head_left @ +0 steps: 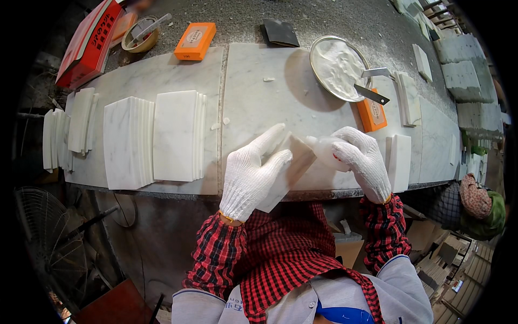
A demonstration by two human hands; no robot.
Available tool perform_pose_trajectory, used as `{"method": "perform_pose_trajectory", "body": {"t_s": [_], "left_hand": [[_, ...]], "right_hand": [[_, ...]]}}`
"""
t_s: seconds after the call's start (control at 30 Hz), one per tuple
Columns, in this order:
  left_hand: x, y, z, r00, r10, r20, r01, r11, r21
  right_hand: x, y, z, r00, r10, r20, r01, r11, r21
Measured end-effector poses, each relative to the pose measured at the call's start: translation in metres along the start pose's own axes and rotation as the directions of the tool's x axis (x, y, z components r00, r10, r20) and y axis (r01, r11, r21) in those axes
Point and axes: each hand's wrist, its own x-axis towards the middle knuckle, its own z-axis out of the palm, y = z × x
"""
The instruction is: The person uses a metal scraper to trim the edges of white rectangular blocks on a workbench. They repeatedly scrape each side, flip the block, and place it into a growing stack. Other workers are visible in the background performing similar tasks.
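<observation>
Both my hands wear white knitted gloves. Near the front edge of the stone worktop, my left hand [251, 173] grips a thin white marble tile [277, 193], which is tilted up and juts over the edge towards me. My right hand [364, 159] is closed round a small translucent squeeze bottle [327, 154]. The bottle lies sideways, its nozzle pointing left, close to the tile's upper end. Whether the nozzle touches the tile I cannot tell. Beyond my right hand stands a round metal bowl [337, 65] of white paste, with two flat-bladed scrapers [372, 94] resting in it.
Left of my hands stand stacks of white tiles [175, 135]; another tile stack [399, 162] is at right. An orange box [195, 41], a red box [89, 43], a small bowl [141, 35] and a black sheet [279, 33] lie further back. A fan [51, 232] stands lower left.
</observation>
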Motion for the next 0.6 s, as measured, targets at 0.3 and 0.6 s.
{"method": "perform_pose_trajectory", "body": {"t_s": [0.3, 0.6], "left_hand": [[-0.005, 0.008, -0.007, 0.99, -0.12, 0.068, 0.129, 0.981, -0.144], [-0.027, 0.008, -0.022, 0.989, -0.149, 0.007, 0.148, 0.976, -0.157]], "right_hand": [[0.008, -0.012, -0.001, 0.999, 0.035, -0.026, -0.033, 0.996, 0.077], [0.137, -0.029, 0.073, 0.894, -0.442, -0.074, 0.43, 0.892, -0.14]]}}
